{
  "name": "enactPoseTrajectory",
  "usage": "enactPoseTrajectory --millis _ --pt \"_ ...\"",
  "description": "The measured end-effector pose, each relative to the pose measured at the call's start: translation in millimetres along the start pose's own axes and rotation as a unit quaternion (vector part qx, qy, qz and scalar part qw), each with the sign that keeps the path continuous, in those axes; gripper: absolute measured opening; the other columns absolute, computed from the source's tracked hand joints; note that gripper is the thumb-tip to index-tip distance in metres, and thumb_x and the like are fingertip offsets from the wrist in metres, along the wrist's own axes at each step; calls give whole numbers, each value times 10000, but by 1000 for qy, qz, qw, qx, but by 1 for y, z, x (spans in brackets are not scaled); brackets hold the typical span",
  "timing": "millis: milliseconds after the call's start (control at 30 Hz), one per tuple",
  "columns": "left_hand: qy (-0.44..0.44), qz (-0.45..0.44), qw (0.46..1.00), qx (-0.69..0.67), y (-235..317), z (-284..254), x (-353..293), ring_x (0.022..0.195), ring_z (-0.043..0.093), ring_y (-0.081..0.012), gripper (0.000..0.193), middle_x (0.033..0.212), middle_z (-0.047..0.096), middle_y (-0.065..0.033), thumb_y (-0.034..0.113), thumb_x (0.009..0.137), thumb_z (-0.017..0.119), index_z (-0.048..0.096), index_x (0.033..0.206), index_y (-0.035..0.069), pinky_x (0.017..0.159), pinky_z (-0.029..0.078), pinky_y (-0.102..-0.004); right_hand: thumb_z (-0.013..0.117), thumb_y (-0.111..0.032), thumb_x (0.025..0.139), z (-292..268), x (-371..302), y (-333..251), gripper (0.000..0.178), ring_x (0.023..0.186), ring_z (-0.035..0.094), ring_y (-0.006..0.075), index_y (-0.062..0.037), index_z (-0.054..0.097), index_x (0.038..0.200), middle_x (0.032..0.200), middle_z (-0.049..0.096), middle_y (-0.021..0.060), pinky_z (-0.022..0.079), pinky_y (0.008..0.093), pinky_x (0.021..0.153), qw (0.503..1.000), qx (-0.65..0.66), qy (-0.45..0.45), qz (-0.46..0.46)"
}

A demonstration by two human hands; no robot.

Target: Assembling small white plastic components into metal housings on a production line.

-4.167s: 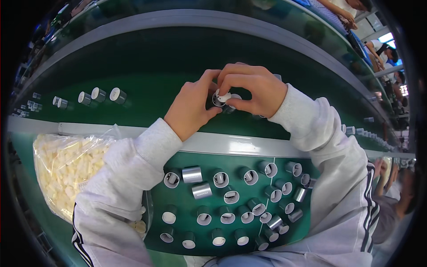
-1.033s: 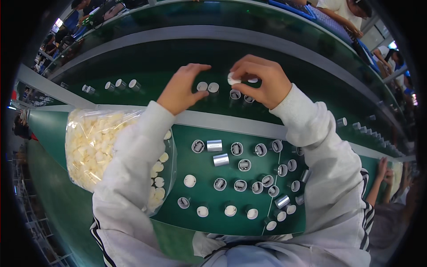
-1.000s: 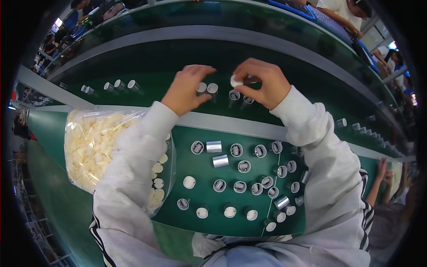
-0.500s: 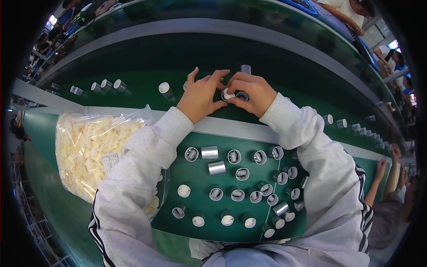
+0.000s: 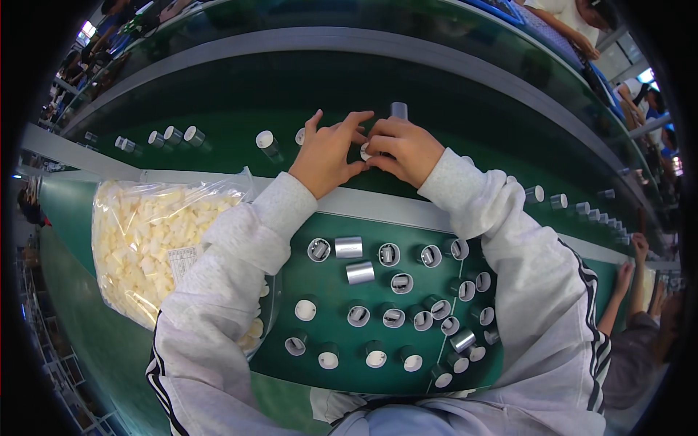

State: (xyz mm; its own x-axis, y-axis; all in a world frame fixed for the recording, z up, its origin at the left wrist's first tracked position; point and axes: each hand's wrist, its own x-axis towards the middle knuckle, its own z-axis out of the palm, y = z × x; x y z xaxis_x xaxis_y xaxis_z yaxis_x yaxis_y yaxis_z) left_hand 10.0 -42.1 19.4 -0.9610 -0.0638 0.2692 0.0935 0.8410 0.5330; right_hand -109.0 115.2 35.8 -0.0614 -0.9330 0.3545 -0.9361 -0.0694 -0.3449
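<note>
Over the green belt, my hands meet around a small metal cylinder with a white cap (image 5: 365,152), mostly covered by fingers. My left hand (image 5: 329,158) curves round its left side, thumb below it and one finger raised away. My right hand (image 5: 408,152) closes over the cap from the right, fingers bent and pressed together. Beyond the right hand stands a bare metal cylinder (image 5: 398,110). Left of my left hand is a capped cylinder (image 5: 266,139), with another partly hidden behind the fingers (image 5: 300,136).
Several open cylinders (image 5: 389,254) and white-capped ones (image 5: 376,358) stand on the green table; a few lie sideways (image 5: 360,273). A clear bag of white pieces (image 5: 149,243) lies left, under my left forearm. A pale rail (image 5: 385,206) separates table from belt. Another person's arm (image 5: 616,294) shows right.
My right hand has shifted slightly left and its fingers have closed further over the cap. A dark cylinder opening that showed under the right hand is now hidden. My left hand is nearly still.
</note>
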Motion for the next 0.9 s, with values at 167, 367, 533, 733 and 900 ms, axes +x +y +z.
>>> enactPoseTrajectory --millis 167,367,533,733,900 --pt "5 17 1000 -6 -5 1 -1 1083 634 -275 680 1015 725 -48 157 764 774 412 1340 142 1104 197 -604 743 -178 772 -2 0 0 155 909 589 273 -104 699 901 991 596 76 472 382 789 1000 -21 3 14" --pt "-5 13 1000 19 -10 -4 -5 1044 644 -287 666 1021 724 -41 155 772 763 403 1333 147 1098 200 -614 734 -252 792 -11 5 -4 165 957 588 231 -179 715 939 1085 575 54 436 374 809 995 -99 -27 -20" --pt "-2 24 999 29 -11 -8 -5 1026 648 -292 644 1013 726 -46 148 782 748 406 1328 148 1096 200 -617 724 -267 811 -9 8 -1 182 973 589 227 -198 714 979 1100 577 54 430 379 810 993 -103 -61 -12" --pt "-9 21 999 34 -13 -11 -7 1017 649 -300 648 1010 727 -47 137 782 743 399 1331 145 1095 202 -619 707 -304 825 -11 13 -5 164 989 586 221 -206 714 956 1077 578 43 424 382 815 988 -134 -77 -24" --pt "-29 1 999 41 -12 -14 -8 1084 630 -278 699 1035 726 -28 173 770 771 404 1364 141 1119 192 -587 696 -329 830 -3 19 -6 157 993 574 214 -208 699 930 1055 574 23 427 397 821 984 -136 -100 52"
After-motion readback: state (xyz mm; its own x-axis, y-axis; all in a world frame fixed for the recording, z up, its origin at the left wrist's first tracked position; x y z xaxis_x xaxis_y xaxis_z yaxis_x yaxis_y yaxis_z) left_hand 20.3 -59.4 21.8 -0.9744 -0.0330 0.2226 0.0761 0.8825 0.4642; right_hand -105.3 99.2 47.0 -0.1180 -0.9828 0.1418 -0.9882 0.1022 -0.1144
